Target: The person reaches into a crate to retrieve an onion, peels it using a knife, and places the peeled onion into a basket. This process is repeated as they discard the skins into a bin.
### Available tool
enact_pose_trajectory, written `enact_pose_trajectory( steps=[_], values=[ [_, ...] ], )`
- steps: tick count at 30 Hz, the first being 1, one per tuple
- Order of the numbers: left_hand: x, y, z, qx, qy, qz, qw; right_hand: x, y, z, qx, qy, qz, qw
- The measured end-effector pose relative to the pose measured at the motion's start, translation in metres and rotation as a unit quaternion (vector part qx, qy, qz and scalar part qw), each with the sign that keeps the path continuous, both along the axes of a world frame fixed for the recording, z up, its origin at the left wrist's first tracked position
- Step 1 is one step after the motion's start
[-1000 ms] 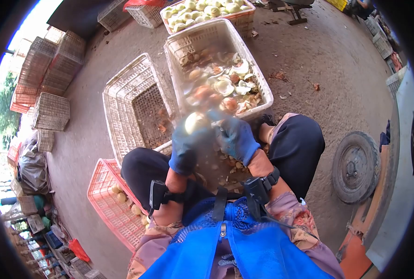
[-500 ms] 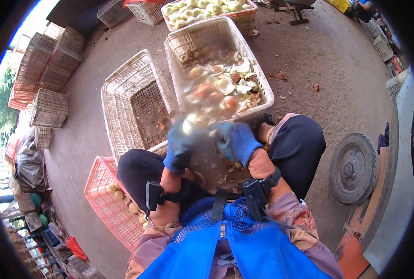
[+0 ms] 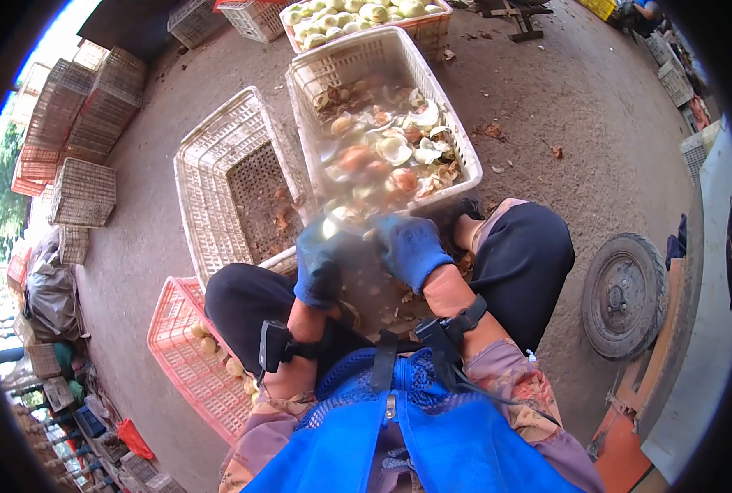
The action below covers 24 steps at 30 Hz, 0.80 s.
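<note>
Near the middle of the frame the left hand (image 3: 318,261), in a blue glove, closes around a pale round onion (image 3: 339,223) and holds it up just this side of the near rim of the white crate (image 3: 302,115) that stands above it in the picture, probably so that whatever comes off falls forward into that crate, where peels and scraps (image 3: 390,152) already lie in a heap. The right hand (image 3: 411,248), also gloved in blue, sits close beside the onion with its fingers curled inward toward it; motion blur smears the space between the two hands, so I cannot tell whether it grips a blade, a strip of skin or nothing. A second white crate (image 3: 218,160) stands to the left of the first, with a few brown flakes on its floor. At lower left a pink crate (image 3: 177,345) lies beside the person's knee with a few pale onions in it, within easy reach of the left hand. At the top edge a crate of pale onions (image 3: 357,12) is cut off by the frame. A wheel (image 3: 625,296) lies at the right, and stacked crates (image 3: 78,123) at upper left curve away in the lens
</note>
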<state>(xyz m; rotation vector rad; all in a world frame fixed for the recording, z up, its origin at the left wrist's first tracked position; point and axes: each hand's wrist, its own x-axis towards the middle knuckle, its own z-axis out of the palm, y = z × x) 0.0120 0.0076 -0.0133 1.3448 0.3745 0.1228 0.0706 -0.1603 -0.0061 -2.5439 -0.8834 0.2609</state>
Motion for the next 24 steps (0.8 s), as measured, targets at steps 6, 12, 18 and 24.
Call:
enact_pose_trajectory(
  steps=[6,12,18,24],
  values=[
    [0.003,-0.001,-0.005,0.007,0.014,-0.005,1.0,0.007,-0.001,-0.008,0.026,0.026,-0.013,0.999],
    [0.003,0.008,-0.023,0.128,0.0,-0.077,0.989,0.017,-0.009,-0.003,0.028,0.02,-0.016,0.999],
    [0.011,0.005,-0.027,0.174,-0.025,-0.072,0.982,0.031,-0.013,-0.016,-0.023,0.045,-0.05,0.997],
    [0.016,0.016,0.0,0.602,-0.26,-0.115,0.746,0.04,-0.021,-0.077,-0.065,-0.081,-0.018,0.994]
  ],
)
